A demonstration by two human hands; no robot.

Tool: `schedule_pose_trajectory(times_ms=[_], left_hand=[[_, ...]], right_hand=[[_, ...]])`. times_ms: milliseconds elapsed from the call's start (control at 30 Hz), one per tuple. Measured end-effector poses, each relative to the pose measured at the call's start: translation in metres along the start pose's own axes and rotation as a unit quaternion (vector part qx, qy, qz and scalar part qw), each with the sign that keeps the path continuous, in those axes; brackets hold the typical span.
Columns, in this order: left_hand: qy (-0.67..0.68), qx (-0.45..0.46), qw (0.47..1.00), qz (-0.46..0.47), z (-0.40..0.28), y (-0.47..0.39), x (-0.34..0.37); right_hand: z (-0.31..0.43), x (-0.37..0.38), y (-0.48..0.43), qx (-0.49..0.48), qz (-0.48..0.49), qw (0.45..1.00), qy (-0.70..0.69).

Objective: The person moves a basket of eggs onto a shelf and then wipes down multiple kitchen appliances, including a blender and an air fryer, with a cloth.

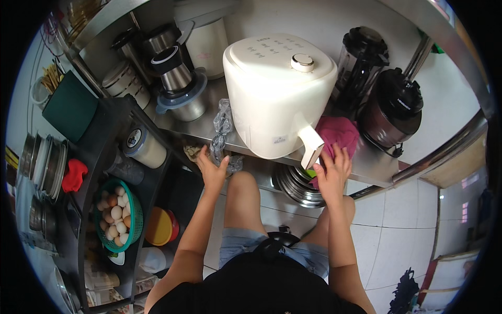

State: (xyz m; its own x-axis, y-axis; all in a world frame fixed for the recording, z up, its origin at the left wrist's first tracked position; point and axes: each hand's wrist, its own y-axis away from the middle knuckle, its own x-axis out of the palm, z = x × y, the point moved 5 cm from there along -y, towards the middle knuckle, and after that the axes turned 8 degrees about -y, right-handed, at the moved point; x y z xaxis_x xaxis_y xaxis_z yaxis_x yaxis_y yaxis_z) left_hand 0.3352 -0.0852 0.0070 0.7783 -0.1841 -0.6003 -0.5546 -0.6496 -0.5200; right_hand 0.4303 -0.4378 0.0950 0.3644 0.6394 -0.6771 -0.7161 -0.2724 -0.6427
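My left hand (213, 168) is raised at the shelf's front edge with thumb and fingers apart. Beside its fingers hangs a twisted clear plastic bag (222, 125); whether they touch is unclear. My right hand (334, 172) lies over a pink cloth (339, 131) on the shelf edge, its thumb close to the air fryer's handle (312, 147). Whether the fingers grip the cloth cannot be made out. Between my hands, the cream air fryer (274, 98) stands upright on the steel shelf (372, 168), its knob on top and its handle towards me.
Stacked steel basins (298, 192) sit below the shelf. A food chopper (182, 90) stands left of the fryer; a blender (361, 66) and a dark appliance (392, 110) stand right. On the left rack are a green basket (135, 219) of eggs and a lidded jar (147, 149).
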Motion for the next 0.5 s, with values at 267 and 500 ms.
schedule_pose_trajectory(times_ms=[267,500], left_hand=[[0.349,-0.162,0.889,0.250,0.017,-0.013,0.001],[0.678,0.004,0.689,0.257,-0.097,-0.068,-0.089]], right_hand=[[-0.056,-0.011,-0.002,0.058,0.095,0.981,-0.162],[-0.050,-0.070,-0.063,0.236,-0.159,0.727,-0.625]])
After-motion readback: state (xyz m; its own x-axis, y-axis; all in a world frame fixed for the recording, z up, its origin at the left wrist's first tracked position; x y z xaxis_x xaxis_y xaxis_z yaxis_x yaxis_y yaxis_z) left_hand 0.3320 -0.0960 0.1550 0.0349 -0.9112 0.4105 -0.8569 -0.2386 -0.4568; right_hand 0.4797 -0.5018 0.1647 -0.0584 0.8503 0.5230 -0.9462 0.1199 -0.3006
